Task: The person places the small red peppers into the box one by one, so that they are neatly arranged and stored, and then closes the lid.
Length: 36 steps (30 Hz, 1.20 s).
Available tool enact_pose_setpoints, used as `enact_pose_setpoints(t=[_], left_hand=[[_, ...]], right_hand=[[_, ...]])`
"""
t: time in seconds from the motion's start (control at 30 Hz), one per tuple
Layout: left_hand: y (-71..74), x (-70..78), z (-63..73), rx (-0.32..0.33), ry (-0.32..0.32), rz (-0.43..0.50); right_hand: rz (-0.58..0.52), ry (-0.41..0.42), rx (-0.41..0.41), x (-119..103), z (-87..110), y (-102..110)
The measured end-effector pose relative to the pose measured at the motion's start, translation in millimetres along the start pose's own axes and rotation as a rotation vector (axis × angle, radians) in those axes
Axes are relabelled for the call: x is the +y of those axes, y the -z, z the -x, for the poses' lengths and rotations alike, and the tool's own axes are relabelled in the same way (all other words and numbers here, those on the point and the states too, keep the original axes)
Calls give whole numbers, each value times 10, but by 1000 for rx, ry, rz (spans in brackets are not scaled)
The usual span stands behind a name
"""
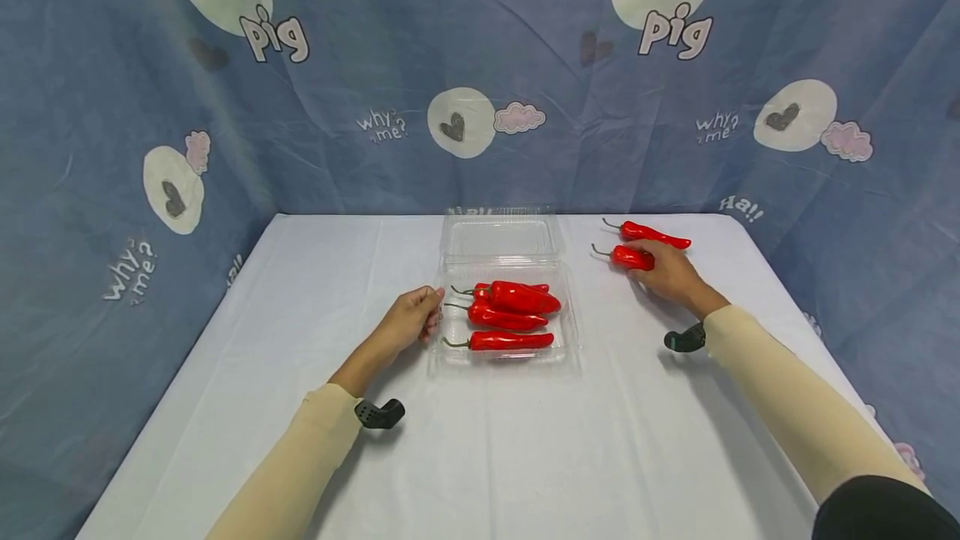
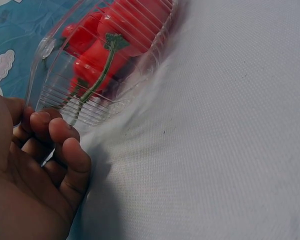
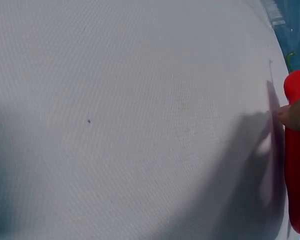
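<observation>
While partly covered by the right hand (image 1: 667, 272), shows as a red pepper (image 1: 622, 257), glossy and vivid, smooth-skinned, rounded at the shoulder, with a thin, curved stem pointing left. Pinched by thumb and fingers over the far right part of the white table (image 1: 525, 457), just in front of a second pepper (image 1: 651, 233), itself red, tapered and slightly bent, with a hooked stem likewise to the left. Seen in the right wrist view only at the right edge, as a long red body with a fingertip against its side and a bit of green stem above; cannot tell whether lifted or resting.

With the left hand (image 1: 411, 317), pinches the left rim of a clear container (image 1: 566, 336), with thumb and forefinger together on the edge and the other fingers loosely curled. Stands at the middle of the table, with its see-through lid (image 1: 501, 238) folded open toward the blue printed backdrop (image 1: 480, 40). Contains at least four more peppers (image 1: 517, 298), all shiny red: three heaped together toward the back, with a broad, plump one on top, and one slimmer, straighter one apart at the front. Visible through the ribbed wall in the left wrist view, with dark green caps and long, curving stems.
</observation>
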State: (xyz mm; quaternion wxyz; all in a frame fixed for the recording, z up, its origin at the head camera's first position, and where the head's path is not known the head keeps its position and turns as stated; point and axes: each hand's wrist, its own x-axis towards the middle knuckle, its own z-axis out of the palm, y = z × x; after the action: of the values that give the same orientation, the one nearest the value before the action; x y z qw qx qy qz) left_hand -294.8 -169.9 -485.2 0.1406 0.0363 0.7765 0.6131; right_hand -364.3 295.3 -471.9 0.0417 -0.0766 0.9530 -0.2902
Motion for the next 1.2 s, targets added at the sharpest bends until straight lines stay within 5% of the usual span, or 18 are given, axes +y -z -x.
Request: enact_pose_setpoints(t=[1.2], left_hand=[[1, -14, -2, 8, -19, 11]], right_hand=[[-165, 90, 83, -350, 65, -40]])
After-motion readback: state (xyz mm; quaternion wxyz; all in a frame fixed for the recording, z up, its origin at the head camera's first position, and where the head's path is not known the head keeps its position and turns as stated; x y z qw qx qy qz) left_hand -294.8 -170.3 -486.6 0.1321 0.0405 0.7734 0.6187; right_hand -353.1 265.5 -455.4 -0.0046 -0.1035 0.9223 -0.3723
